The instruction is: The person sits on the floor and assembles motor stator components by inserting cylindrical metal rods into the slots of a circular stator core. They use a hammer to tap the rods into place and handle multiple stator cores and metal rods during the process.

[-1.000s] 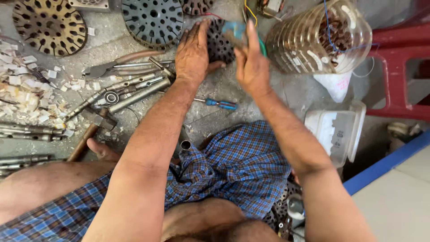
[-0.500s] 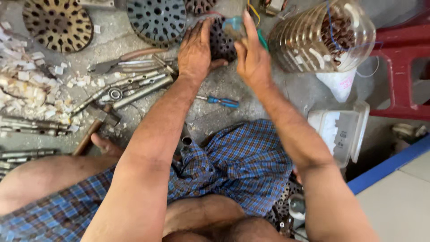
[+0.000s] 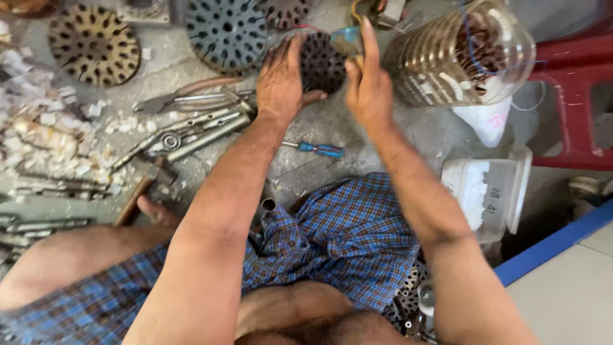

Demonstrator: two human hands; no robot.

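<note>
A dark round slotted metal disc point(image 3: 322, 61), like a motor stator core, stands on the concrete floor between my hands. My left hand point(image 3: 281, 80) grips its left side with the thumb under it. My right hand point(image 3: 367, 86) is against its right side, fingers stretched up, touching a teal-handled tool point(image 3: 348, 33) behind the disc. Whether the right hand clasps the tool is unclear.
Larger slotted discs lie at the back: a rusty one point(image 3: 92, 45) and a grey-blue one point(image 3: 227, 32). Metal rods and wrenches point(image 3: 191, 128), a blue-handled screwdriver point(image 3: 322, 150), white scraps point(image 3: 51, 134), a clear plastic jar of copper wire point(image 3: 463, 54), a white tub point(image 3: 488, 188), a red stool point(image 3: 575, 96).
Both hands stay on the dark disc. The view has shifted slightly, and my right fingers have straightened upward along the disc.
</note>
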